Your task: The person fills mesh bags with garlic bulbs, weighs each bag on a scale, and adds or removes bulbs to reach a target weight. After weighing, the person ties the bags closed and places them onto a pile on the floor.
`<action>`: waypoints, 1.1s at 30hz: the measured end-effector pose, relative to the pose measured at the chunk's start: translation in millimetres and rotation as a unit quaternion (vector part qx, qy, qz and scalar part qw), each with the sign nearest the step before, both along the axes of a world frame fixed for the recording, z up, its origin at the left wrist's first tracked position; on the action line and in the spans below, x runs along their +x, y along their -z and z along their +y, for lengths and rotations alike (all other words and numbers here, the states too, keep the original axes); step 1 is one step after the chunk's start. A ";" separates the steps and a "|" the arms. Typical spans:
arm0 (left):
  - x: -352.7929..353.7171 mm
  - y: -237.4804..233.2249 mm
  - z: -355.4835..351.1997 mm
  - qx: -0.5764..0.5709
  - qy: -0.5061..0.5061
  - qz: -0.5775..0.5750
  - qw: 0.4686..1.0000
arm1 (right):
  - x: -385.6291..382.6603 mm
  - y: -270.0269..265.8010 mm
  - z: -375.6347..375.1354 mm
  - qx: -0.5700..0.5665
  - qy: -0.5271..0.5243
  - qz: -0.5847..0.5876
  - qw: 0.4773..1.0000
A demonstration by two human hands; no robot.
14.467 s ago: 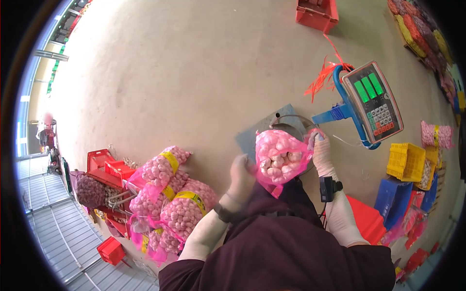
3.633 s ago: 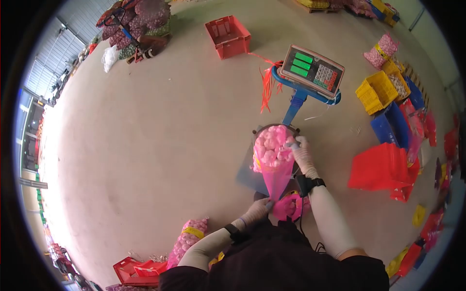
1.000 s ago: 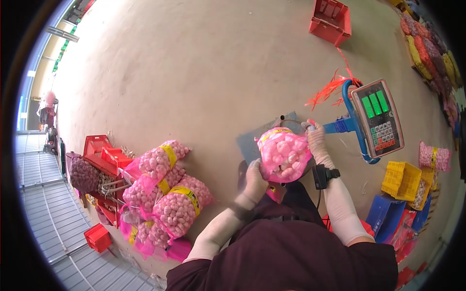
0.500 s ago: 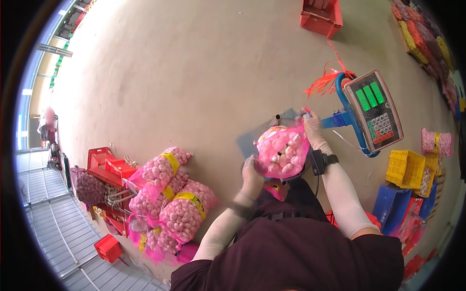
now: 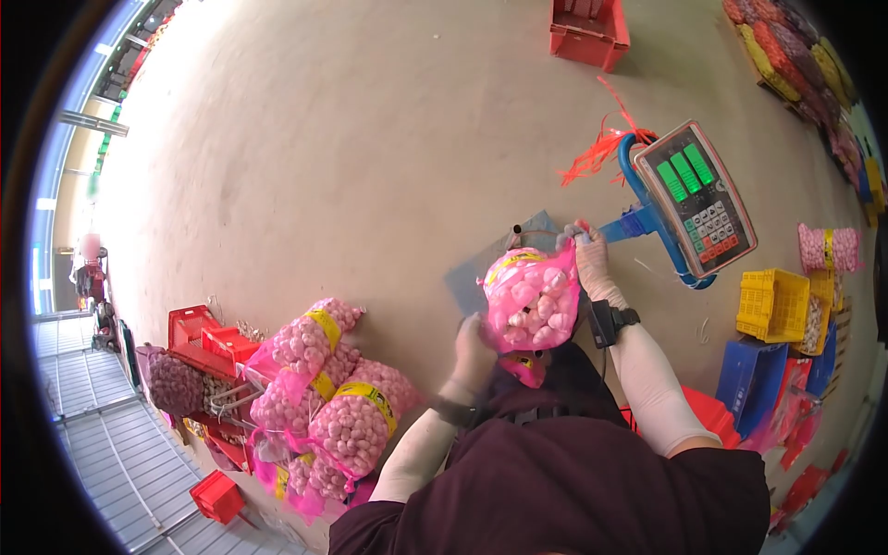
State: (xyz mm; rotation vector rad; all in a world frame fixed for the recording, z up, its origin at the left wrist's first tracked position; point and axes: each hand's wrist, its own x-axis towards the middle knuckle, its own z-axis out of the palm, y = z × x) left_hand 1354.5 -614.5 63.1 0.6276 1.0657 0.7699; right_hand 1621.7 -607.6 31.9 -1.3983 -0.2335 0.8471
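Note:
A pink mesh bag of garlic (image 5: 534, 303) with a yellow band hangs upright in front of my body. My right hand (image 5: 593, 258), in a pale glove with grey fingertips, is closed around the gathered mesh at the bag's top right. At the bag's lower left is my gloved left hand (image 5: 474, 350), its fingers blurred and partly hidden at the bag's edge. Beyond the bag, the blue platform (image 5: 470, 280) of a scale shows. The scale's display (image 5: 699, 199), with green lit screens and a keypad, stands to the right of my right hand.
Filled garlic bags (image 5: 356, 425) are heaped at left beside red crates (image 5: 192, 324). Red strips (image 5: 597, 157) hang by the scale's blue frame. A red crate (image 5: 589, 39) lies ahead. Yellow (image 5: 770, 305) and blue crates (image 5: 750, 377) stand at right. A person (image 5: 90, 268) is far left.
The bag hangs more upright, with its neck gathered in my right hand. My left hand has shifted slightly down and away from the bag's side. The view has turned a little.

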 end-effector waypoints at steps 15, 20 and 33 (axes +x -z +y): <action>10.5 -3.1 -6.9 0.151 0.134 0.087 0.975 | -5.4 -17.0 20.0 -0.055 -0.072 -0.081 0.993; 11.8 4.0 7.2 -0.129 -0.077 -0.093 0.984 | -0.7 -21.2 33.0 -0.063 -0.107 -0.068 0.990; -9.9 -20.3 -0.7 -0.014 0.077 0.042 0.996 | 9.5 -19.8 -6.5 -0.080 -0.113 -0.128 0.982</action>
